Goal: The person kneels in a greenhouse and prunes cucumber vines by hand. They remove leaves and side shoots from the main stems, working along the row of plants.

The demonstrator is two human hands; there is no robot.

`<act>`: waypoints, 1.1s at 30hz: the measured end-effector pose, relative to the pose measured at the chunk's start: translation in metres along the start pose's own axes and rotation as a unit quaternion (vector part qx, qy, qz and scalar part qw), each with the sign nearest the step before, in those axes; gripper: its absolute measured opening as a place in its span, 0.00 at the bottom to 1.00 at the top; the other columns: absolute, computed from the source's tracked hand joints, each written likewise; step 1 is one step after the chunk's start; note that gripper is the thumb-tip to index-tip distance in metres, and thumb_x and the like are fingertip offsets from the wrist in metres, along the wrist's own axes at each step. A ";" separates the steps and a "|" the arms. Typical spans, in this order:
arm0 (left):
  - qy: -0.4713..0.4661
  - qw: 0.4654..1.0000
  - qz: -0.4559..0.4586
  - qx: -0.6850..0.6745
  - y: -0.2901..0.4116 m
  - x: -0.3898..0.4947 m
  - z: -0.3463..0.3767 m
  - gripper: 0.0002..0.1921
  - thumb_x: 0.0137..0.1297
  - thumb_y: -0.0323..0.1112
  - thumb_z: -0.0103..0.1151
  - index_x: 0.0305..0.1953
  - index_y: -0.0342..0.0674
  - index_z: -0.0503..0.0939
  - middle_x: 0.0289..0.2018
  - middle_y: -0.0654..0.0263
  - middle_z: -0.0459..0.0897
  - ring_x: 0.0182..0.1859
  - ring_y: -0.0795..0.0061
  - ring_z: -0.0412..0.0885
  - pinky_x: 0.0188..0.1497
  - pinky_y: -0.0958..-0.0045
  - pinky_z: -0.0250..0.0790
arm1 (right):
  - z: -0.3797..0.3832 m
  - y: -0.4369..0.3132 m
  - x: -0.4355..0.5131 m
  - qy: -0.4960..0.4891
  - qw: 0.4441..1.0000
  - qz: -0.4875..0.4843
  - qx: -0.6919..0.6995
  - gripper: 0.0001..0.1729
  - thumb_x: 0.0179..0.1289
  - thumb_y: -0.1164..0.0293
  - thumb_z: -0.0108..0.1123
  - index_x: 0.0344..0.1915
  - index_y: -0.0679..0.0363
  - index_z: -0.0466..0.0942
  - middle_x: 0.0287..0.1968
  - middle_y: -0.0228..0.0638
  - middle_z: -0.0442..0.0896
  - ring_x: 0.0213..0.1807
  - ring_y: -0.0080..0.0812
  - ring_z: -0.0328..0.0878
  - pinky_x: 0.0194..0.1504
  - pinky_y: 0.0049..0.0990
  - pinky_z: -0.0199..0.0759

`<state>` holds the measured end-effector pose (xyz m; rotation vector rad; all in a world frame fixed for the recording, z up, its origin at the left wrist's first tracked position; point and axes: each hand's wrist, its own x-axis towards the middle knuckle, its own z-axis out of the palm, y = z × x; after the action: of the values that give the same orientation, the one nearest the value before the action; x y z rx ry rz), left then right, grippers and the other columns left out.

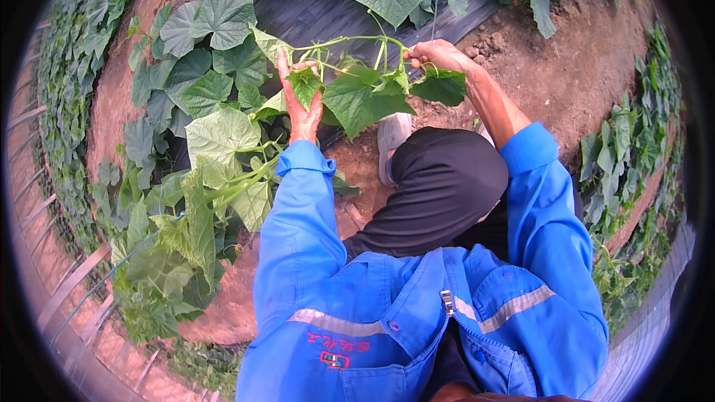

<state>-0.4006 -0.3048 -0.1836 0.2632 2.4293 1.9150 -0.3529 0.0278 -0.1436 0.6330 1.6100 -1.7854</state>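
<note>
A green cucumber-like vine (357,38) stretches across between my hands, with broad lobed leaves and thin tendrils. My right hand (441,57) pinches its stem at the right end between thumb and fingers. At the left end, my left hand (301,109) reaches up among the stalks, its index finger extended. A small young leaf (305,86) covers part of that palm, so its grip is partly hidden. A large green leaf (363,97) hangs below the stem between both hands. Beneath my right wrist droops a darker leaf (441,87).
Dense vine leaves (223,17) grow at the upper left beside black plastic mulch film (313,11). Thick pale stems (240,184) and a blue-green string (134,251) lie left of my sleeve. Bare soil (575,72) and another plant row (614,162) are at right. My bent knee (447,178) is below.
</note>
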 end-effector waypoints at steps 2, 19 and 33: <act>0.049 0.994 -0.022 -0.095 -0.008 -0.020 0.007 0.45 0.65 0.18 0.61 0.81 0.41 0.52 0.50 0.60 0.82 0.52 0.72 0.81 0.63 0.71 0.71 | 0.004 0.007 0.003 0.021 0.999 0.018 -0.018 0.16 0.70 0.60 0.59 0.40 0.58 0.89 0.29 0.18 0.83 0.29 0.15 0.70 0.32 0.19 0.62; 0.057 0.964 -0.093 -0.242 -0.027 -0.084 0.012 0.18 0.82 0.34 0.49 0.61 0.25 0.75 0.57 0.53 0.81 0.62 0.69 0.77 0.71 0.68 0.69 | -0.001 0.034 -0.011 0.001 0.962 -0.040 -0.270 0.20 0.68 0.62 0.56 0.47 0.63 0.88 0.35 0.31 0.88 0.36 0.24 0.77 0.39 0.29 0.72; 0.043 0.992 -0.098 -0.074 -0.029 -0.139 0.009 0.16 0.77 0.33 0.51 0.56 0.29 0.82 0.61 0.55 0.80 0.64 0.66 0.78 0.70 0.65 0.69 | -0.030 0.063 -0.008 0.152 0.973 -0.117 -0.129 0.17 0.73 0.64 0.60 0.52 0.63 0.86 0.42 0.34 0.89 0.44 0.24 0.83 0.45 0.28 0.77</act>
<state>-0.2656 -0.3248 -0.2241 -0.0626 2.2493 2.0416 -0.3037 0.0562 -0.1843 0.6378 2.1618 -1.6563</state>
